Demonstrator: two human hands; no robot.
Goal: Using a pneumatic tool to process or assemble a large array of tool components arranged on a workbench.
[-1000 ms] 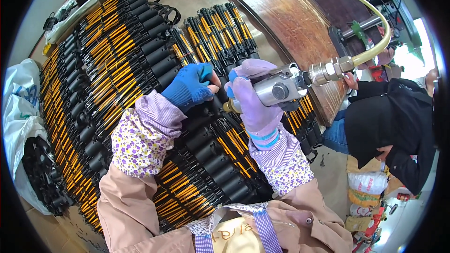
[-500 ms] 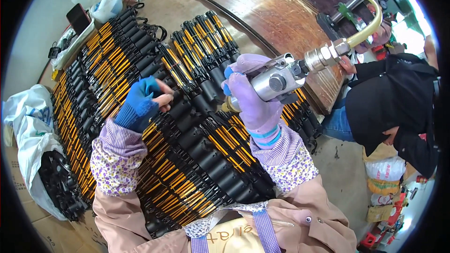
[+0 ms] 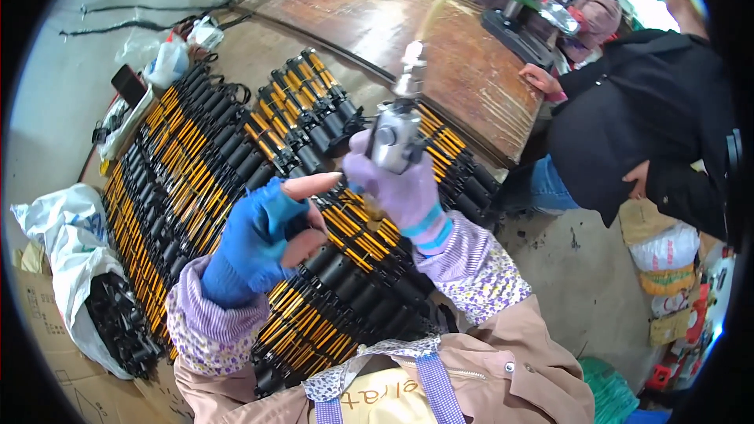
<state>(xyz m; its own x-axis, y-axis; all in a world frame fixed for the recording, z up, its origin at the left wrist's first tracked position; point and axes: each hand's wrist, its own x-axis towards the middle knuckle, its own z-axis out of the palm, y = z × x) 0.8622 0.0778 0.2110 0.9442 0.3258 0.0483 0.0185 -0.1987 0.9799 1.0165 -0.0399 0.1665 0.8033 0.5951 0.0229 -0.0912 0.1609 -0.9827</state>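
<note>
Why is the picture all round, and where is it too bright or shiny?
In the head view, the fisheye lens makes a round picture with black corners; in the head view, a patch at upper right, above the person in black, is washed out white; in the head view, the metal hose coupling on the silver air tool glints.

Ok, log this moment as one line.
left blue-gloved hand: partly open, over black-and-orange bundles | right lilac-gloved hand: gripping metal tool | hose: joined to tool
</note>
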